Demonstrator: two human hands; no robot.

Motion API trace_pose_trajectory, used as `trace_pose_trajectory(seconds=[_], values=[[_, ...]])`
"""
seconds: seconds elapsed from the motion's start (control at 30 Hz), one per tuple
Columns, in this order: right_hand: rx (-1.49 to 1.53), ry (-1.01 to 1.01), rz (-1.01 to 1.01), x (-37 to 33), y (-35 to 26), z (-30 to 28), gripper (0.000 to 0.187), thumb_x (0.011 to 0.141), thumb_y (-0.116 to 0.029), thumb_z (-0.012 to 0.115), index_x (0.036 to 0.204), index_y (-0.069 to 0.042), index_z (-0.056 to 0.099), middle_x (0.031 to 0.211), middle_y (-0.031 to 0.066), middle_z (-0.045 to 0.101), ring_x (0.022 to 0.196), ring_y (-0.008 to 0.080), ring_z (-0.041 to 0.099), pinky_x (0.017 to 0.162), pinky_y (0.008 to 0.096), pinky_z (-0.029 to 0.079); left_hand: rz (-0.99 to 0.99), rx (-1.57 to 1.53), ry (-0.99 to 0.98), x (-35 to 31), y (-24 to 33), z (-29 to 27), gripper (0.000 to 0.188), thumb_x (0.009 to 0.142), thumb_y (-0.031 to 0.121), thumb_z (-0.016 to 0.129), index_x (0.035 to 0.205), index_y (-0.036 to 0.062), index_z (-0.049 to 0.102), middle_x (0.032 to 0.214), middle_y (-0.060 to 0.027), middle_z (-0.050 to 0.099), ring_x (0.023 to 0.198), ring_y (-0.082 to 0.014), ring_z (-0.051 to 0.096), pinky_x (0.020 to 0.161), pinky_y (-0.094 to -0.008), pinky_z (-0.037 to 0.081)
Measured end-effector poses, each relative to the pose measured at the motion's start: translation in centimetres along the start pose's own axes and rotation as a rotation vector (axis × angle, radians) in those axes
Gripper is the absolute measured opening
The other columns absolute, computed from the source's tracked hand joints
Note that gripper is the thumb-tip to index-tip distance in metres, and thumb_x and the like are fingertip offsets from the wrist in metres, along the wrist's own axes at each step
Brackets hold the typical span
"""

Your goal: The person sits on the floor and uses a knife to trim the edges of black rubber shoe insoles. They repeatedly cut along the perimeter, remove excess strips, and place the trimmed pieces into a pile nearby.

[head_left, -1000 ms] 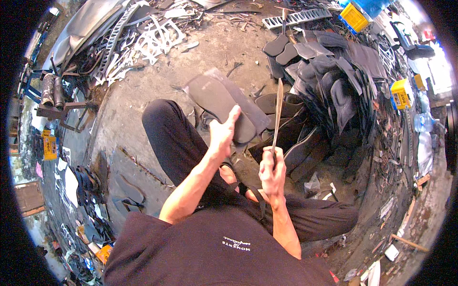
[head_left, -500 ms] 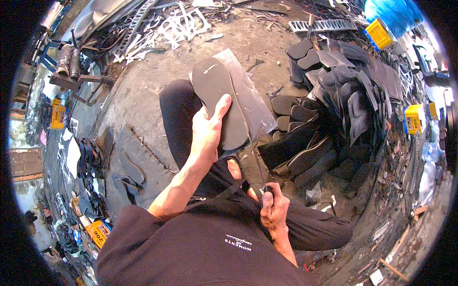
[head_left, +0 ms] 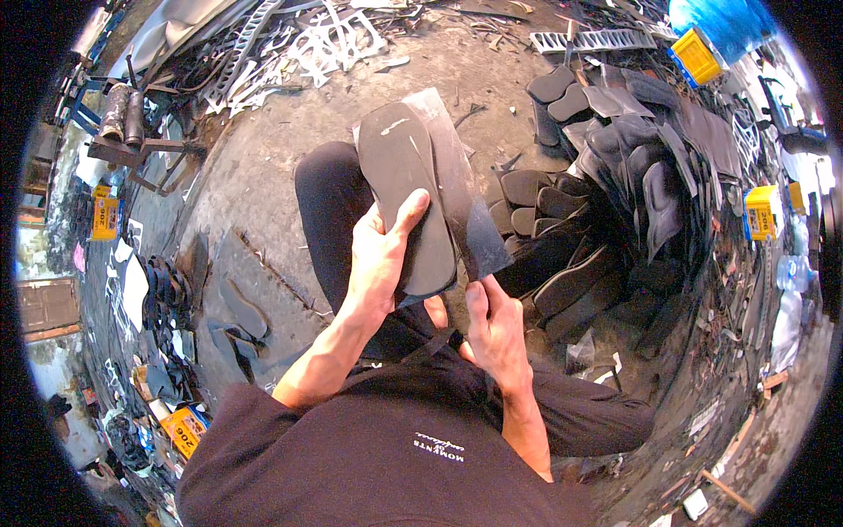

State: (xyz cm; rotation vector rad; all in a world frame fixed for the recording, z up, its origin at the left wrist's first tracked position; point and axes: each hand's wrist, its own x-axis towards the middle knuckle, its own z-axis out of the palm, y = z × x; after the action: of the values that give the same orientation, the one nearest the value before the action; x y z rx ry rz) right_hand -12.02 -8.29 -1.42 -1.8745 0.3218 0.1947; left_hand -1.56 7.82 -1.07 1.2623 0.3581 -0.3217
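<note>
My left hand (head_left: pixel 379 250) is closed around a grey shoe sole (head_left: pixel 395 158), thumb flat on its upper face and fingers underneath. Along the sole's right side runs a dull grey sheet (head_left: pixel 470 211) with a pale, shiny surface; a narrow gap shows between them at the lower end. My right hand (head_left: pixel 500 338) is closed close below the sheet's lower corner. The thin tool with a dark handle that it gripped earlier is hidden now, so what it grips is not plain.
A large heap of dark soles and sheet pieces (head_left: pixel 623 149) lies at the right. White cut-out scraps (head_left: pixel 338 39) cover the floor at the far side. At the left stand a metal stand (head_left: pixel 140 145) and stacked dark soles (head_left: pixel 165 290). Yellow boxes (head_left: pixel 762 213) sit around the edges.
My right hand has moved up and away from me to the sheet's lower corner, and the thin tool has gone out of sight. The sheet has shifted relative to the sole.
</note>
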Motion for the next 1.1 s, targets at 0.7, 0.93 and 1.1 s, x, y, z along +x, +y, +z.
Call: trace_pose_trajectory(seconds=[0.7, 0.93, 1.1], values=[[0.425, -0.201, 0.017, 4.0, 0.3, 1.3, 0.039, 0.102, -0.034, 0.076, 0.123, -0.003, 0.065, 0.088, -0.0012, 0.068, 0.066, 0.0087, 0.061, 0.059, 0.0271, 0.05, 0.076, -0.034, -0.076, 2.1, 0.2, -1.1, 0.038, 0.103, 0.035, 0.077, 0.123, 0.0035, 0.072, 0.109, -0.0022, 0.076, 0.093, -0.0099, 0.069, 0.085, -0.03, 0.057], [-0.001, 0.113, -0.084, -2.7, 3.5, 0.9, 0.043, 0.114, -0.045, 0.047, 0.111, -0.004, 0.06, 0.07, 0.0149, 0.07, 0.065, 0.0287, 0.076, 0.059, 0.0392, 0.055, -0.069, 0.022, -0.051, 2.7, 2.4, 0.7, 0.04, 0.103, 0.045, 0.074, 0.115, 0.0064, 0.075, 0.098, -0.0003, 0.076, 0.079, -0.007, 0.066, 0.072, -0.0277, 0.055], [0.047, 0.21, -0.109, -2.2, 3.3, 1.3, 0.034, 0.113, -0.034, 0.049, 0.109, -0.003, 0.062, 0.06, 0.0058, 0.043, 0.054, 0.0121, 0.042, 0.05, 0.0373, 0.038, -0.086, 0.176, -0.088, 1.4, 2.4, 1.2, 0.036, 0.106, 0.042, 0.071, 0.115, 0.0073, 0.073, 0.096, 0.0013, 0.075, 0.077, -0.008, 0.066, 0.069, -0.0268, 0.053]])
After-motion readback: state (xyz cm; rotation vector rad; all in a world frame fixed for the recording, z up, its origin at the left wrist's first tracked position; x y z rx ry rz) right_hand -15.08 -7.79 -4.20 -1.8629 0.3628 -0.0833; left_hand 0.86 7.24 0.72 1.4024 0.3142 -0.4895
